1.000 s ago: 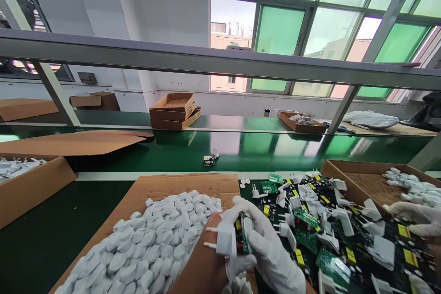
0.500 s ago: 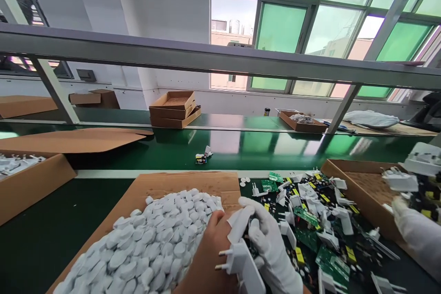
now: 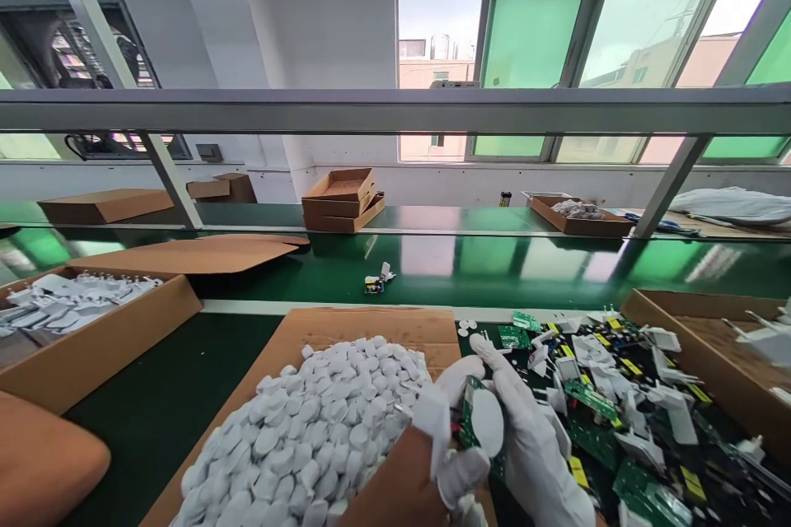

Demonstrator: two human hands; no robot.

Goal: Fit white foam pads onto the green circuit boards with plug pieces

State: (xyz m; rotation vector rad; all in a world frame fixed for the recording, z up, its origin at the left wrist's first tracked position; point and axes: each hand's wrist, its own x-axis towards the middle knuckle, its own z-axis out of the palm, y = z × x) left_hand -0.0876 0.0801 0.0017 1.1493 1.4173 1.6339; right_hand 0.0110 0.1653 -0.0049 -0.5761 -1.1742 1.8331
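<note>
Above the right edge of a heap of round white foam-like pads (image 3: 309,428), both my hands are close together. My left hand (image 3: 461,469), its bare wrist showing and its fingertips white-gloved, is closed on an opened white plug adapter (image 3: 432,420). A green circuit board (image 3: 470,408) sits at the adapter, with one white round pad (image 3: 488,424) against its face. My right hand (image 3: 531,436), in a white glove, holds the board's right side, index finger stretched upward. The right fingertips are partly hidden behind the board.
Opened adapters and boards (image 3: 606,395) are strewn on the right. A carton of white housings (image 3: 179,305) stands left, another carton (image 3: 655,305) far right. A small board with a white part (image 3: 378,278) lies on the green belt (image 3: 321,280). A brown rounded shape (image 3: 49,461) fills the lower left corner.
My view has turned left. The adapter has turned in my hands, so the green board with the round pad now faces me. Another person's gloved hand at right has left view.
</note>
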